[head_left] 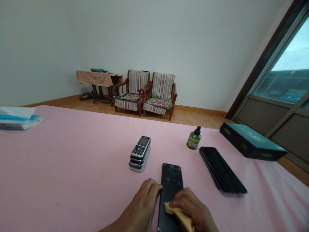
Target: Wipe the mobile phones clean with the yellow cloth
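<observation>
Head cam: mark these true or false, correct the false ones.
1. The right hand holds a yellow cloth on a black smartphone. True.
2. The left hand grips the green bottle. False: it touches the smartphone's left edge, and the bottle stands clear of both hands.
3. Keypad phones sit stacked on the pink sheet. True.
4. Two striped armchairs stand beside the window. False: they stand against the far wall, away from it.

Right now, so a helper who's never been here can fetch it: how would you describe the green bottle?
On the pink sheet, find the dark box by the window. Just left of it, beyond a flat black smartphone, stands a small green bottle with a black top, the only bottle among the phones.
</observation>
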A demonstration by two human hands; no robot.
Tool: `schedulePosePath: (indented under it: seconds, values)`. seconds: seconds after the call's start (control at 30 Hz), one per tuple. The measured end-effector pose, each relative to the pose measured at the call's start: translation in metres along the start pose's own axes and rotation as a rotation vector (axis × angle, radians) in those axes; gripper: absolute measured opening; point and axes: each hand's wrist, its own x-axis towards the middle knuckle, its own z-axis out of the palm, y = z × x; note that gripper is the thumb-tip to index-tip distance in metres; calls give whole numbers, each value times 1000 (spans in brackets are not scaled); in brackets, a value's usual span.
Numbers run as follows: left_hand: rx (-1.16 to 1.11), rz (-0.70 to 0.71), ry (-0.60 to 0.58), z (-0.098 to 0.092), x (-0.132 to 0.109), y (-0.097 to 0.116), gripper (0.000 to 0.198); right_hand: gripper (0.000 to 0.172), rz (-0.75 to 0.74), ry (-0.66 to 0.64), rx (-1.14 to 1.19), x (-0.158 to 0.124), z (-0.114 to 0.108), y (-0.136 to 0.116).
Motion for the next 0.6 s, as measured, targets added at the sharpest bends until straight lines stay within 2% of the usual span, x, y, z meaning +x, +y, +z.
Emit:
schedulePosePath:
  seconds: [0.1, 0.2, 0.3, 0.4, 0.57, 0.6]
  values:
    - [6, -17, -28, -2, 1, 1, 83, 17, 95, 143, -38, 33, -10, 8]
    - [14, 17, -19, -1, 1, -2, 82, 23, 76, 179, -110, 65, -12, 27]
    - [24, 48, -12, 0, 1, -7, 80, 31, 73, 181, -119, 83, -6, 43]
    - [25, 43, -6, 1, 1, -8, 81, 40, 60, 148, -112, 80, -1, 42]
    - [2, 7, 23, 0, -1, -3, 94, 51, 45, 2, -74, 47, 2, 13]
    - [2, 14, 24, 0, -1, -3, 97, 48, 53, -48, -80, 39, 4, 7]
